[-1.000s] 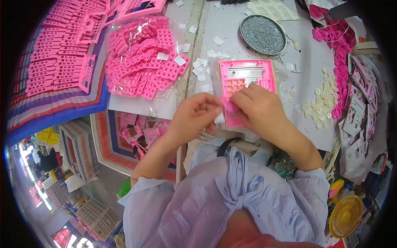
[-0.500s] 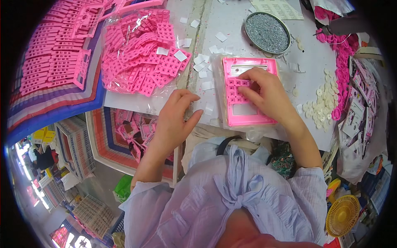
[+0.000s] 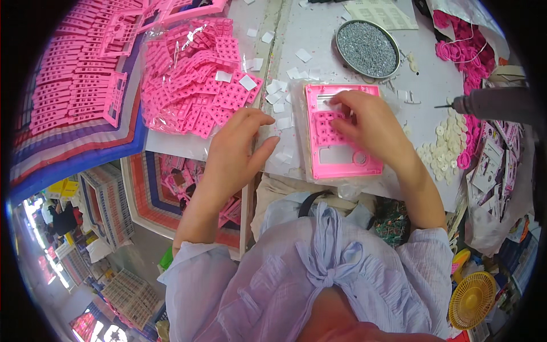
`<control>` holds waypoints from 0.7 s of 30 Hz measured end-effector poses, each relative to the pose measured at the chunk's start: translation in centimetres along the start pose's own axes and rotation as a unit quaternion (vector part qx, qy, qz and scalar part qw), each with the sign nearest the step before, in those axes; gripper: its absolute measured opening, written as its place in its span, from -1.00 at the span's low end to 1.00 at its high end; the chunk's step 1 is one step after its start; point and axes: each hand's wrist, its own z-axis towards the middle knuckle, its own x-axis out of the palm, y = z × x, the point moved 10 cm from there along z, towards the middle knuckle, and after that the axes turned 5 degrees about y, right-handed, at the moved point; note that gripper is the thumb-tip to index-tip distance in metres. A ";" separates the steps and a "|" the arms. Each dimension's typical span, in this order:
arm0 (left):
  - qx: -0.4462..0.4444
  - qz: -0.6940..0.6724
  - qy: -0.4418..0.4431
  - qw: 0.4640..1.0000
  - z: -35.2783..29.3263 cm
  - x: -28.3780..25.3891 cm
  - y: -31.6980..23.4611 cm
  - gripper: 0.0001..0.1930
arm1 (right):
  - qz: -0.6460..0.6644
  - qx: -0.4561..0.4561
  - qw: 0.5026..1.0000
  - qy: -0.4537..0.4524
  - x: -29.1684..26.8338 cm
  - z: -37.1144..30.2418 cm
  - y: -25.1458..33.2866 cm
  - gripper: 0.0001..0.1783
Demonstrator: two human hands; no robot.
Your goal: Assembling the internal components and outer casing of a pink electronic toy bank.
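A pink plastic casing (image 3: 345,170) lies on a plastic-wrapped base at the table's front edge. It has a window slot at the top and a rectangular opening lower down. A pink keypad piece (image 3: 326,132) sits in its middle. My right hand (image 3: 373,125) bends over the casing, thumb touching the keypad and forefinger near the upper slot. Those two tips are apart, with no held part visible; the other fingers are partly hidden. To the left, my left hand (image 3: 242,139) hovers over the table edge, thumb and fingers apart, holding nothing.
Pink keypad pieces fill a clear bag (image 3: 191,74); pink frames (image 3: 74,85) are stacked farther left. A round tin (image 3: 367,48) holds small metal screws. White discs (image 3: 447,142) and pink cord (image 3: 473,85) lie right. A dark power screwdriver (image 3: 496,105) juts in above them.
The screwdriver has swung lower into view at the right. My right hand has shifted slightly up and right over the casing, uncovering a round ring at its lower right. My left hand barely moves.
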 end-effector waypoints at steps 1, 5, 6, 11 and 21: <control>0.001 0.004 -0.001 1.000 0.4 -0.2 -0.2 -0.68 | -0.020 -0.018 0.999 -0.038 -0.5 -0.2 0.6 -0.52; 0.013 0.010 -0.019 1.000 1.3 -0.6 -0.8 -0.66 | -0.176 -0.133 0.972 -0.077 0.5 -2.6 4.4 -0.21; 0.013 0.012 -0.021 1.000 1.2 -0.7 -0.8 -0.66 | -0.216 -0.143 0.965 -0.041 2.1 -3.2 5.3 -0.15; 0.010 -0.007 -0.008 1.000 0.9 0.3 -0.4 -0.66 | -0.229 -0.130 0.964 0.035 6.5 -4.6 4.3 0.11; 0.043 -0.049 0.024 0.998 0.0 1.5 -3.2 -0.72 | -0.197 -0.142 0.969 -0.039 5.2 -5.2 3.6 0.06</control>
